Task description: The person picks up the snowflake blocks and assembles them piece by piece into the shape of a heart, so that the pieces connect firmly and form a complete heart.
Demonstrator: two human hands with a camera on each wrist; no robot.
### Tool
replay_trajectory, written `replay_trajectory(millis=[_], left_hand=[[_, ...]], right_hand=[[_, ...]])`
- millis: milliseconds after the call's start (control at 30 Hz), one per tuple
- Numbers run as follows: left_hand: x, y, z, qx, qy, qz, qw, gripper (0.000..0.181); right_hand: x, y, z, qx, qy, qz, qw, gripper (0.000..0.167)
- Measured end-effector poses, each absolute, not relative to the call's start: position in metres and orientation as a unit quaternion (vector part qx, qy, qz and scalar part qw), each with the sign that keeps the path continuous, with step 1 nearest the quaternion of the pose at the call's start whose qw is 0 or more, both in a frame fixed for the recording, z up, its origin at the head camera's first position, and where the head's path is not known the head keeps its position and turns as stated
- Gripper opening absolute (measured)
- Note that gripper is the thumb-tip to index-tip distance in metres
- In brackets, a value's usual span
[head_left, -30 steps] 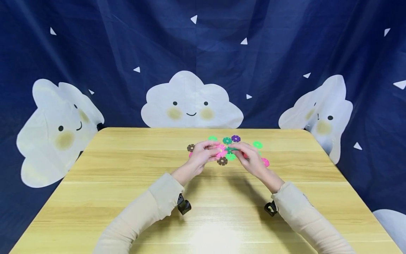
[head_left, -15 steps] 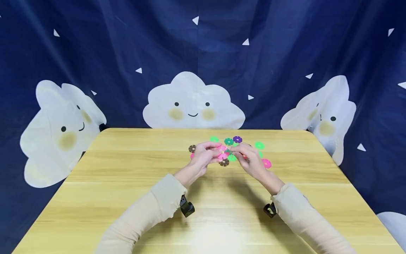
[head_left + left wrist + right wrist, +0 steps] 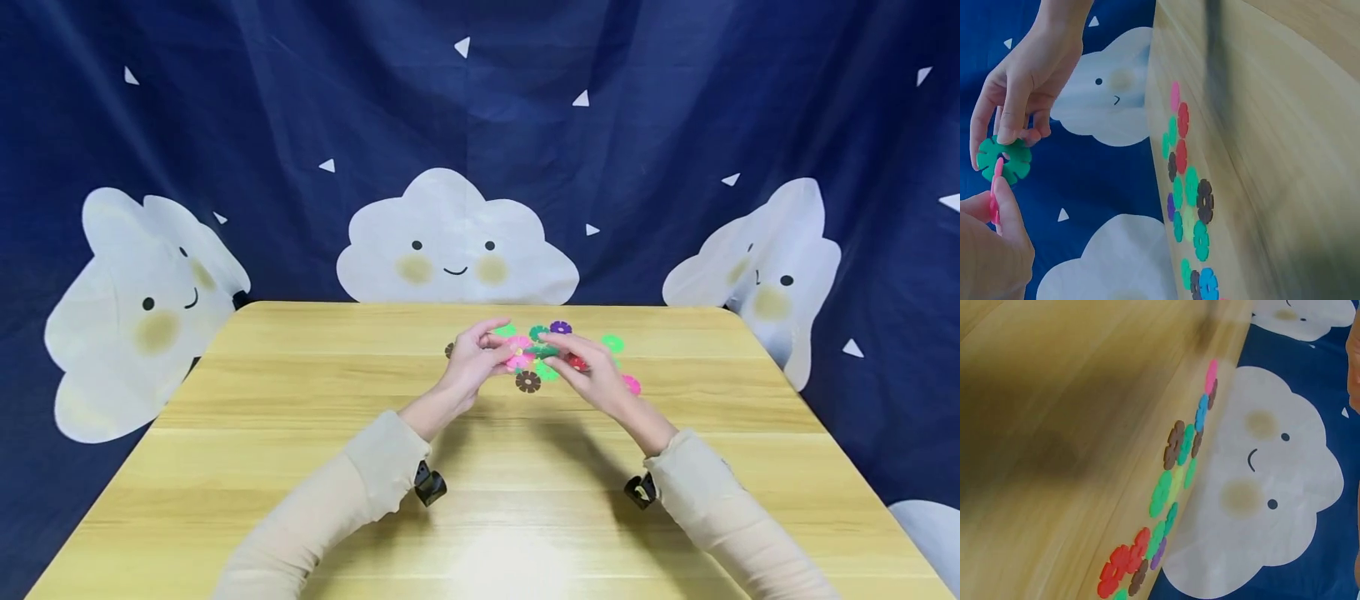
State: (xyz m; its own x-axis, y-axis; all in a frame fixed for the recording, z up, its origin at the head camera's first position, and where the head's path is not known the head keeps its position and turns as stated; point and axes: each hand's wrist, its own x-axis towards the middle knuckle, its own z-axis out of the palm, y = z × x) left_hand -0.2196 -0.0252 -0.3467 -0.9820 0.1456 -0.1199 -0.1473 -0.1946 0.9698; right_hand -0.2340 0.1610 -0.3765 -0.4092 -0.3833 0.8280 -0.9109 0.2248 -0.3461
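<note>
My left hand (image 3: 467, 367) pinches a pink notched disc (image 3: 519, 353) between thumb and fingers above the table. Facing it, my right hand (image 3: 594, 375) holds a dark green disc (image 3: 543, 351) by its edge. In the left wrist view the pink disc (image 3: 995, 187), seen edge-on, meets the green disc (image 3: 1015, 160) near its centre; whether they are locked together I cannot tell. There, the right hand (image 3: 1035, 81) reaches down from the top and the left hand (image 3: 994, 250) is at lower left. The right wrist view shows neither held disc.
Loose notched discs lie flat beneath and around the hands: a brown one (image 3: 528, 382), a purple one (image 3: 560, 327), a light green one (image 3: 612, 342) and a pink one (image 3: 632, 384). A blue disc (image 3: 1209, 284) shows in the left wrist view. A dark curtain hangs behind the table.
My left hand has shifted slightly left with the pink disc, its index finger now raised. The green disc shows more of its face between the hands.
</note>
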Motion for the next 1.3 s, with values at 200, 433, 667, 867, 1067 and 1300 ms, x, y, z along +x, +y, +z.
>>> replay_trajectory(millis=[200,433,667,867,1067,1300], left_hand=[[-0.218,-0.022,-0.353,-0.007,0.611,0.787,0.088,0.035],[-0.216,-0.019,-0.355,-0.005,0.592,0.800,0.097,0.041],[-0.220,-0.017,-0.353,-0.014,0.592,0.803,0.066,0.039],[-0.224,-0.024,-0.359,-0.005,0.626,0.778,0.047,0.036],[-0.227,-0.030,-0.364,0.005,0.646,0.762,0.042,0.039],[-0.226,-0.030,-0.365,0.017,0.668,0.743,0.045,0.036]], right_hand=[[-0.233,0.160,-0.377,0.449,-0.721,0.376,0.371,0.027],[-0.233,0.159,-0.380,0.451,-0.707,0.360,0.408,0.012],[-0.234,0.159,-0.385,0.452,-0.718,0.400,0.347,0.031],[-0.238,0.176,-0.390,0.337,-0.814,0.440,0.176,0.026],[-0.253,0.204,-0.408,0.248,-0.929,0.272,-0.020,0.037],[-0.268,0.200,-0.424,0.229,-0.943,0.233,-0.066,0.045]])
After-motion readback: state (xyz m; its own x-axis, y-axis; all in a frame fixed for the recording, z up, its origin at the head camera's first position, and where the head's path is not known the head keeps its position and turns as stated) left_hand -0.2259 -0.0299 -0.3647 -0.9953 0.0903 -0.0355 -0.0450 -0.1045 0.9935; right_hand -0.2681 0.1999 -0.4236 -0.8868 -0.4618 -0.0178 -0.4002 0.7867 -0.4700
